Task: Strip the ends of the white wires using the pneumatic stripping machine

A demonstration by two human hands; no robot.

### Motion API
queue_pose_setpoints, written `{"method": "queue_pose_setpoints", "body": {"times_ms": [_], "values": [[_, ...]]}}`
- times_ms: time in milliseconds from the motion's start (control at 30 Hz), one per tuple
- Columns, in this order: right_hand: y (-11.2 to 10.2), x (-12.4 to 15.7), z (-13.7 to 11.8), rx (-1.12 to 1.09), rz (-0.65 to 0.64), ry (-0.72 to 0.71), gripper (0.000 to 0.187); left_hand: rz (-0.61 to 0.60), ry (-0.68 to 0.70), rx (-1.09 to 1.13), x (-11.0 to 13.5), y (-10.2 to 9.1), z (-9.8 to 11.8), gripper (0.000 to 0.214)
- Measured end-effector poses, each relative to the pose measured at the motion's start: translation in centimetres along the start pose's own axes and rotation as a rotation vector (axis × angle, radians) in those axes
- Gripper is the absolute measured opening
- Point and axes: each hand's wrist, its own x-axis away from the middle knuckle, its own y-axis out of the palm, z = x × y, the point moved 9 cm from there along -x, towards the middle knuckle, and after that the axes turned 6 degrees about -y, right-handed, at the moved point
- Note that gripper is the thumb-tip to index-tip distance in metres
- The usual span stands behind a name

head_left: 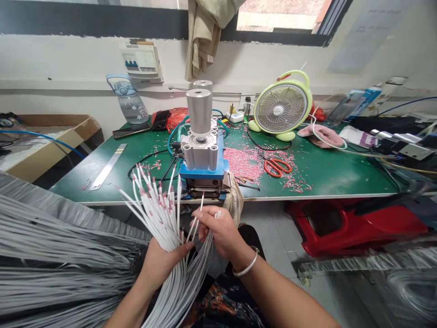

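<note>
My left hand (pixel 160 262) is wrapped round a thick bundle of white cables (pixel 159 214), whose pinkish-red tips fan out upward. Between the thumb and fingers of my right hand (pixel 216 228) is a single white cable (pixel 201 202), its tip pointing up at the front of a machine. More cables pass through that same hand, and their lower lengths hang toward my lap. The machine (pixel 201 155) has a silver cylinder on top and a blue plate, and stands at the table's front edge. The cable tip is close to its lower slot; whether it is inside, I cannot tell.
Pink scraps (pixel 241 164) lie on the green table (pixel 341 175) beside orange-handled scissors (pixel 277 167). Behind are a green fan (pixel 282 109) and a water bottle (pixel 131 102). A steel ruler (pixel 108 167) lies left. Hanging cables (pixel 61 255) fill the left; a red stool (pixel 355 223) stands right.
</note>
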Motion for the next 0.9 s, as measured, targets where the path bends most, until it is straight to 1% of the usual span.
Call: {"method": "queue_pose_setpoints", "body": {"times_ms": [100,200,267,300,367,433,500,567,633,700,733,800,833,900], "values": [[-0.5,-0.4,-0.2,-0.132,0.081,0.055,0.029,0.072,-0.047,0.257,0.0,-1.2,-0.5,0.023],[-0.8,-0.8,-0.6,-0.247,0.153,0.128,0.026,0.08,-0.084,0.559,-0.2,-1.9,-0.5,0.024],[-1.0,-1.0,-0.8,-0.314,0.194,0.162,0.021,0.094,-0.088,0.682,-0.3,-2.2,-0.2,0.025],[-1.0,-1.0,-0.8,-0.338,0.206,0.17,0.02,0.12,-0.093,0.706,-0.4,-2.5,-0.1,0.027],[-1.0,-1.2,-0.8,-0.362,0.208,0.166,0.018,0.178,-0.132,0.697,-0.5,-2.9,-0.2,0.031],[-1.1,-1.2,-0.8,-0.345,0.188,0.129,0.019,0.194,-0.193,0.685,-0.6,-2.9,-0.7,0.03],[-1.3,-1.1,-0.9,-0.286,0.132,0.082,0.021,0.156,-0.27,0.703,-0.6,-2.3,-1.4,0.027],[-1.1,-0.7,-1.1,-0.194,0.026,0.065,0.024,0.098,-0.342,0.717,-0.6,-1.6,-2.0,0.025],[-0.8,0.0,-1.1,-0.105,-0.088,0.078,0.026,0.039,-0.381,0.69,-0.5,-0.9,-2.3,0.023],[-0.6,0.5,-1.4,-0.092,-0.149,0.072,0.025,-0.003,-0.367,0.644,-0.5,-0.4,-2.3,0.023],[-0.7,0.7,-1.5,-0.121,-0.15,0.058,0.024,-0.009,-0.351,0.62,-0.5,-0.2,-2.2,0.023],[-0.9,0.7,-1.7,-0.179,-0.106,0.023,0.022,-0.003,-0.31,0.567,-0.7,0.0,-2.2,0.025],[-1.0,0.7,-1.5,-0.161,-0.076,0.016,0.021,0.007,-0.28,0.529,-0.8,-0.1,-2.2,0.025],[-0.8,0.6,-0.9,0.0,-0.05,0.012,0.021,0.002,-0.201,0.398,-1.0,0.0,-2.0,0.023]]}}
